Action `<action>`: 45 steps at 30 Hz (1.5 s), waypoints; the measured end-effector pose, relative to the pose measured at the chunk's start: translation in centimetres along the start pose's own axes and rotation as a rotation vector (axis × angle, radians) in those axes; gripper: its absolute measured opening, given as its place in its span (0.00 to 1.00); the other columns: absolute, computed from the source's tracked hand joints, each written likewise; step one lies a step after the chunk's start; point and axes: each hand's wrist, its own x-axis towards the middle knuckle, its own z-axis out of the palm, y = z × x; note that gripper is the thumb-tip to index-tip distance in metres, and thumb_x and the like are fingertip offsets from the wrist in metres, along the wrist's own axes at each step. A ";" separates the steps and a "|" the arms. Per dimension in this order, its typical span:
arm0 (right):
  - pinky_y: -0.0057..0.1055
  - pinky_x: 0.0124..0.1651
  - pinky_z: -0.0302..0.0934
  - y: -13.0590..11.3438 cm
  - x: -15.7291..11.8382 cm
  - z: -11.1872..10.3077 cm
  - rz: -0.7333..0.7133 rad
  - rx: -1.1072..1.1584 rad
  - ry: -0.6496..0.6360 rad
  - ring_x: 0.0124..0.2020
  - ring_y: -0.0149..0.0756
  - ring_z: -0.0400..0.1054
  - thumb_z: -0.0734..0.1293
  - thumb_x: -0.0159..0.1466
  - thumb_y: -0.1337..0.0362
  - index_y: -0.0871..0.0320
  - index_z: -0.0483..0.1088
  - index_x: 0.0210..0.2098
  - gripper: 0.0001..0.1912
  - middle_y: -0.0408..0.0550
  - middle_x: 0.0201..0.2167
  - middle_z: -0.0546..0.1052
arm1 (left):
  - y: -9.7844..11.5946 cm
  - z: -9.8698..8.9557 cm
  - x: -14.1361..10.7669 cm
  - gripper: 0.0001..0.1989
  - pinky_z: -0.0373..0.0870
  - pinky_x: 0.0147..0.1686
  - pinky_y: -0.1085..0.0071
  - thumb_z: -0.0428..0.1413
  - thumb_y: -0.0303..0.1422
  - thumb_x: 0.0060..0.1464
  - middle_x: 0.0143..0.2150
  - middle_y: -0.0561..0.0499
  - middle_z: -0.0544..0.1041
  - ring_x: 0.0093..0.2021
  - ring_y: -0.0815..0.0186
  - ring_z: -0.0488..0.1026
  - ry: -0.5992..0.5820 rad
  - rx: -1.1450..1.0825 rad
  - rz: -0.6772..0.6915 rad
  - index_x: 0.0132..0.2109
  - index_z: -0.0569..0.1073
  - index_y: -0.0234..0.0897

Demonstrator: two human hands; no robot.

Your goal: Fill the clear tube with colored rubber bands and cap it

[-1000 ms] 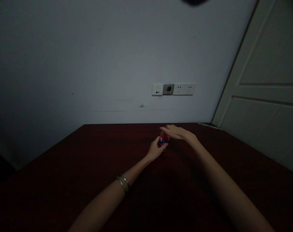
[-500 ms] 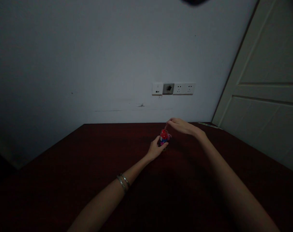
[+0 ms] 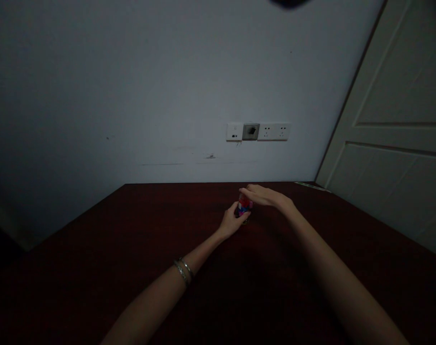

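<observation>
A small, colourful object point(image 3: 243, 207) in red, blue and purple stands on the dark red table point(image 3: 160, 215), in front of the wall. My left hand point(image 3: 231, 221) is wrapped round its lower part from the left, thumb in front. Over its top lies my right hand point(image 3: 260, 194), fingers pointing left and partly covering the red upper part. Whether the right fingers pinch anything is too small to tell. Two silvery bangles point(image 3: 184, 269) circle my left wrist.
Behind the table rises a pale wall point(image 3: 167, 96) with a row of sockets and switches point(image 3: 257, 132). A panelled door point(image 3: 394, 129) stands at the right. Near the table's back right corner lies a thin flat strip point(image 3: 312, 187).
My right hand has come down and slightly left, from above the object onto its top. A thin pinkish piece seen under its fingers before is no longer visible. My left hand has stayed put.
</observation>
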 end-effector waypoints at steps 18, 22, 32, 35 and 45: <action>0.30 0.36 0.57 -0.9 -0.5 -0.2 0.074 -0.167 0.108 0.31 0.38 0.68 0.49 0.63 0.52 0.61 0.73 0.27 0.27 0.54 0.28 0.76 | 0.1 -0.2 -0.2 0.17 0.63 0.33 0.75 0.55 0.40 0.49 0.35 0.50 0.72 0.31 0.70 0.66 0.008 0.004 0.028 0.43 0.68 0.34; 0.28 0.36 0.57 -0.7 -0.4 -0.5 0.049 -0.130 0.124 0.31 0.37 0.68 0.50 0.64 0.53 0.61 0.73 0.28 0.26 0.53 0.28 0.76 | 0.1 -0.2 -0.2 0.17 0.62 0.33 0.75 0.55 0.40 0.48 0.34 0.51 0.72 0.31 0.70 0.66 0.010 0.017 0.003 0.43 0.68 0.34; 0.28 0.42 0.57 3.5 1.5 0.0 -0.060 -0.096 0.489 0.37 0.35 0.65 0.57 0.60 0.60 0.62 0.73 0.33 0.16 0.53 0.38 0.72 | 0.1 -0.2 -0.2 0.17 0.63 0.35 0.74 0.54 0.39 0.49 0.37 0.50 0.72 0.33 0.69 0.66 0.001 0.006 0.031 0.44 0.68 0.34; 0.28 0.43 0.57 6.4 2.7 2.7 0.060 -0.069 0.506 0.39 0.35 0.65 0.58 0.59 0.60 0.62 0.72 0.40 0.16 0.54 0.42 0.71 | 0.2 -0.2 -0.2 0.17 0.63 0.35 0.74 0.55 0.39 0.49 0.37 0.50 0.72 0.33 0.69 0.66 0.005 0.007 0.018 0.45 0.68 0.33; 0.33 0.43 0.57 10.5 3.4 6.7 0.030 -0.121 0.245 0.43 0.41 0.65 0.64 0.55 0.57 0.62 0.70 0.44 0.20 0.56 0.42 0.71 | 0.0 -0.2 -0.2 0.17 0.63 0.34 0.75 0.55 0.38 0.48 0.36 0.50 0.72 0.32 0.70 0.66 0.014 0.016 0.024 0.43 0.69 0.33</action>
